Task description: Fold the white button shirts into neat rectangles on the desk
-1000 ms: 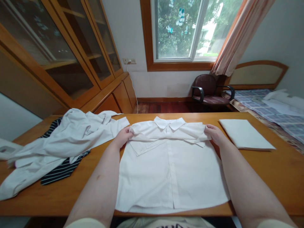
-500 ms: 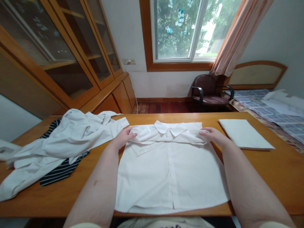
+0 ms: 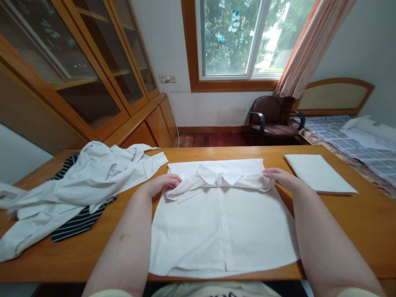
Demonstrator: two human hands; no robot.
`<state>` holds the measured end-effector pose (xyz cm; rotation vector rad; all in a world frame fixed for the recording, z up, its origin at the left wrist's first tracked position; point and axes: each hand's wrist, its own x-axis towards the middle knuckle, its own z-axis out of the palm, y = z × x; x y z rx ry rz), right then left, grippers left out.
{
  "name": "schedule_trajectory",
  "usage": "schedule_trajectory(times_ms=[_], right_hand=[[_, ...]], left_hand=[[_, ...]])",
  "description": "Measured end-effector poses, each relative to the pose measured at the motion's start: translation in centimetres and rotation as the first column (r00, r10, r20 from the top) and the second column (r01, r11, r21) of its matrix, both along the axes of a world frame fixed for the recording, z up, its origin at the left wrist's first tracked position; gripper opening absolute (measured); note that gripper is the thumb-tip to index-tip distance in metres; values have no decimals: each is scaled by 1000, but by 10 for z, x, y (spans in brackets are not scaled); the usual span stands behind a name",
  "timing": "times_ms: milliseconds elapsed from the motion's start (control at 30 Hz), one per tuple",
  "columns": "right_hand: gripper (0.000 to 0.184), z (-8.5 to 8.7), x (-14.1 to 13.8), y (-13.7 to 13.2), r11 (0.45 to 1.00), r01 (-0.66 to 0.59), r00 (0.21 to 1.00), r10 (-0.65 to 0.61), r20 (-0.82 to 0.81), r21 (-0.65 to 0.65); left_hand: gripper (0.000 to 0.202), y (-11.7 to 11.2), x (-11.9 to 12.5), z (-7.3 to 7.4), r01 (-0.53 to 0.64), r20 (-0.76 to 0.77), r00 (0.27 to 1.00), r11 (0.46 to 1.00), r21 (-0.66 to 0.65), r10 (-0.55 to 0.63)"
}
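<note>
A white collared shirt (image 3: 198,235) lies front up on the table, its button strip running down the middle toward me. Its upper part, with the collar, is turned over in a loose roll near the far end. At the left end of that roll, my left hand (image 3: 165,184) is closed on the shirt's fabric, the fingertips partly hidden by cloth. My right hand (image 3: 280,177) pinches the right end of the roll between thumb and fingers. Beyond the roll, a flat strip of the shirt shows.
On the left of the wooden table (image 3: 130,231) lies a crumpled white shirt (image 3: 102,177) over a black striped piece of cloth (image 3: 83,222). A white board or pad (image 3: 318,173) rests at the right. Past the table stand a chair (image 3: 272,117) and a bed (image 3: 355,128).
The turned-over part and collar have come slightly toward me, uncovering a flat strip behind. My left hand has moved a little nearer to me; the right has barely moved.
</note>
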<state>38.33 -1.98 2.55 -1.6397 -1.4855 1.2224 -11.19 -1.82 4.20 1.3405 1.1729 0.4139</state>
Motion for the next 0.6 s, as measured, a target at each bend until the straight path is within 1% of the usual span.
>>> schedule_trajectory(times_ms=[67,100,133,200,267,300,367,433,500,600], right_hand=[[38,9,-8,-2,991,-129,985,123,124,34],[37,13,-14,-2,985,-163,966,149,212,49],[36,17,-20,-2,984,-168,940,140,312,66],[33,21,-32,-3,982,-136,862,54,504,128],[32,22,-42,-4,968,-159,793,7,609,196],[32,23,-46,-5,957,-185,777,5,629,222],[32,25,-52,-8,944,-234,771,35,636,231],[32,29,-55,-11,947,-254,772,74,631,199],[34,33,-54,-14,956,-257,770,111,628,145],[44,40,-51,-17,970,-241,762,172,624,26]], left_hand=[[36,-2,5,2,-31,-32,999,998,57,33],[39,-2,8,3,-61,-63,996,992,114,69],[40,-3,12,4,-95,-105,988,977,190,116],[40,-5,22,6,-137,-217,949,918,373,230],[41,-7,34,7,-98,-327,896,852,515,300],[42,-9,40,7,-53,-370,878,830,555,304],[46,-13,51,8,45,-427,866,810,584,260],[48,-18,57,10,116,-453,868,803,585,205],[49,-22,57,14,162,-463,872,800,578,158],[52,-29,50,21,210,-445,893,808,550,70]])
